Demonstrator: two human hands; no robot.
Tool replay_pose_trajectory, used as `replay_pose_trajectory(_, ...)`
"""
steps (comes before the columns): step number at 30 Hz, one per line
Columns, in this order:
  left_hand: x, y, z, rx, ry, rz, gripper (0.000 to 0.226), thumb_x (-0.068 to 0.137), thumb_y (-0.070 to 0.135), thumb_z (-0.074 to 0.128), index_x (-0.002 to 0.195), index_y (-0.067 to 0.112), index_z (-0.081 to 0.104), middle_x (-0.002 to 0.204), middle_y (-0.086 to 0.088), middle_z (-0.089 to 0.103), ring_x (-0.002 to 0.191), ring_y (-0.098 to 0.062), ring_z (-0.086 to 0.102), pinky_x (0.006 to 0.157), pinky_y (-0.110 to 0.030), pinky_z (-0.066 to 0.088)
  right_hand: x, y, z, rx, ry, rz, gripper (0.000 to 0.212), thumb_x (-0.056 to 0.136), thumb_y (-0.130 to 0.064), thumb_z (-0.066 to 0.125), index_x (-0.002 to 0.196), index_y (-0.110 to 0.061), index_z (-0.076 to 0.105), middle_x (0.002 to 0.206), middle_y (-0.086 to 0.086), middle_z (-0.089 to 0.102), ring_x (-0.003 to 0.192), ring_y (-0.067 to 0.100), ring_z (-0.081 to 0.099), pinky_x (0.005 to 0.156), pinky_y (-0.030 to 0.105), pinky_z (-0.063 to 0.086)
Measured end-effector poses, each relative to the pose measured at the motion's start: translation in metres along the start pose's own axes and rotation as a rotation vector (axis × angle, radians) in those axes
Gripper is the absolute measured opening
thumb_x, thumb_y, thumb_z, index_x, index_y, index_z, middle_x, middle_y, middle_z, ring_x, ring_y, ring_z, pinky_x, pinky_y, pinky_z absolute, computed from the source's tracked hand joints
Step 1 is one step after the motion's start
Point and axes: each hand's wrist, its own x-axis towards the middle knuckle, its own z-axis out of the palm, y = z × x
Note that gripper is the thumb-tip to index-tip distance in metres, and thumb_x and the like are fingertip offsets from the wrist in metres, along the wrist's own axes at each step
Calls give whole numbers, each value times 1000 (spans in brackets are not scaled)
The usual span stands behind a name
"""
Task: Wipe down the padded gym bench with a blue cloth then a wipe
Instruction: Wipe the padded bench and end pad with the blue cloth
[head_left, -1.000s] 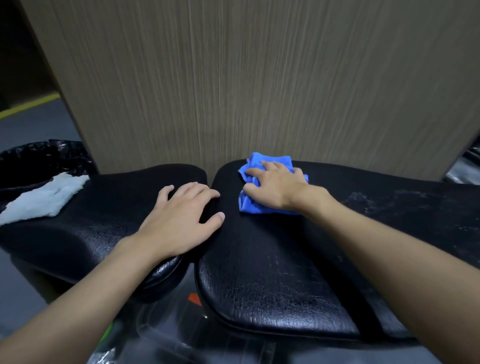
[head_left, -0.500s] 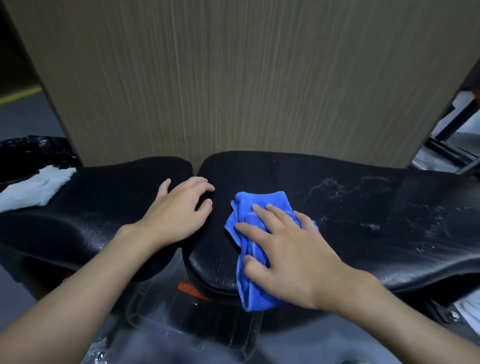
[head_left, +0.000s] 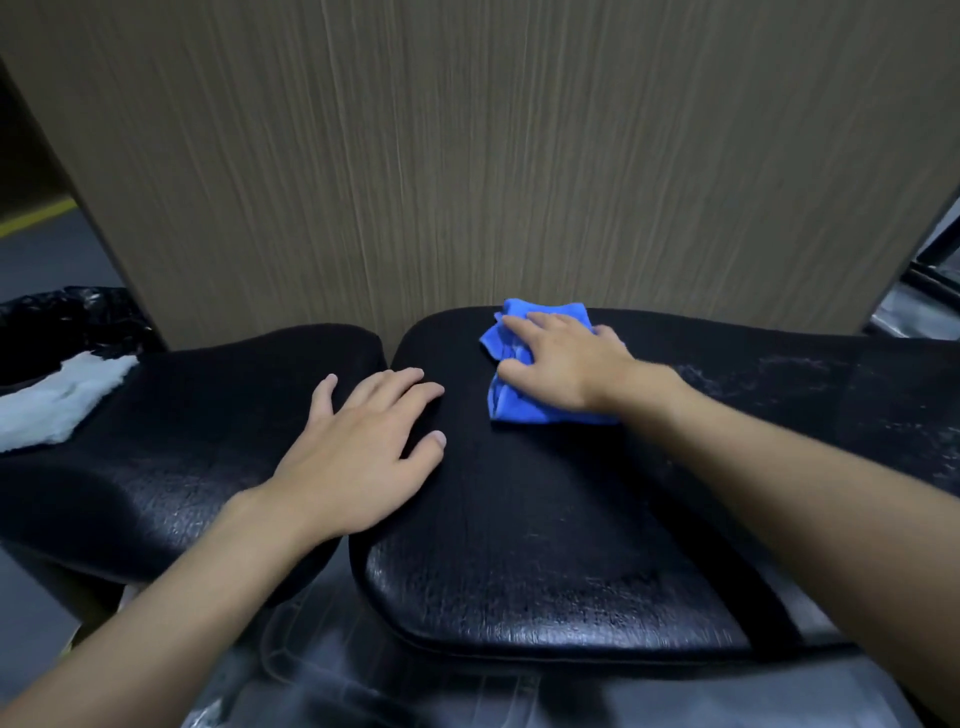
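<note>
Near the upper middle of the frame, at the far edge of the right-hand pad, the blue cloth lies bunched and creased just below the wood-grain panel that fills the top of the view. Of the two hands, the right hand lies palm down on top of the cloth with its fingers straight and slightly fanned, pointing toward the upper left, pressing the cloth flat against the black vinyl; blue shows past the fingertips, beside the thumb and under the wrist. Left of it, in the centre of the frame, the left hand is spread flat with nothing in it, straddling the narrow gap between the two pads: the palm and little finger sit on the left-hand pad, while the thumb and the tips of the longer fingers reach onto the right-hand one. Both pads are black, with a cracked, slightly glossy skin, and pale scuffs fleck the right-hand pad toward the right edge of the frame. At the far left edge a white wipe rests crumpled on the end of the left-hand pad, well apart from both hands. Behind it, a black bin bag is partly in view, and above that a yellow line crosses the grey floor.
</note>
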Motion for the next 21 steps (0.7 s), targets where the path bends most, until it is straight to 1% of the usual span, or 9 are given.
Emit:
replay_pose_trajectory(3,0,-1,0,1,-3,4,75,79,63,6,147,37,27,158,16,18,145,-5,10,118,-53,1,35,12,-8,27,-12,89,67,81,-61,27,146,-42,32,151,-4,35,140,25,29,106,57,22)
replay_pose_trajectory(5,1,-1,-1,4,-5,8,76,79,63,6,147,37,27,158,15,18,145,-5,10,118,-52,1,48,15,-11,25,-38,135,61,87,-58,29,145,-42,33,151,-1,35,139,29,30,106,55,22)
replay_pose_trajectory(9,2,-1,-2,5,-14,12,75,78,63,6,146,37,27,158,15,18,145,-7,10,118,-52,2,39,11,-9,-2,-29,127,56,90,-56,29,143,-42,39,149,1,37,137,28,32,108,54,20)
replay_pose_trajectory(12,2,-2,-3,1,-26,12,72,81,62,9,146,37,27,157,15,18,144,-7,10,118,-52,2,11,6,-5,-15,-9,75,55,89,-55,32,141,-41,41,149,0,37,140,23,29,110,54,18)
replay_pose_trajectory(14,3,-3,-3,-14,-35,4,63,88,59,20,146,36,28,157,13,20,145,-9,11,118,-52,1,-18,1,-1,-32,9,28,55,90,-55,32,142,-40,40,151,1,36,141,21,27,111,54,17)
replay_pose_trajectory(17,4,3,-5,-83,-43,-16,52,96,42,37,147,31,32,158,9,21,146,-10,12,119,-49,-2,-69,-3,4,-46,15,-27,58,89,-56,29,145,-40,36,158,2,26,146,21,18,114,56,14)
replay_pose_trajectory(19,5,14,-6,-142,-47,17,52,95,35,39,146,27,36,158,7,23,146,-8,12,120,-45,-3,-102,-8,5,-52,11,-45,63,86,-57,26,146,-40,33,160,2,21,147,20,14,115,57,12)
replay_pose_trajectory(21,4,30,-7,-182,-62,69,58,88,37,35,145,24,38,157,6,25,145,-7,15,121,-39,-1,-132,-13,4,-58,7,-57,65,85,-58,22,147,-41,31,162,2,18,148,19,11,116,55,10)
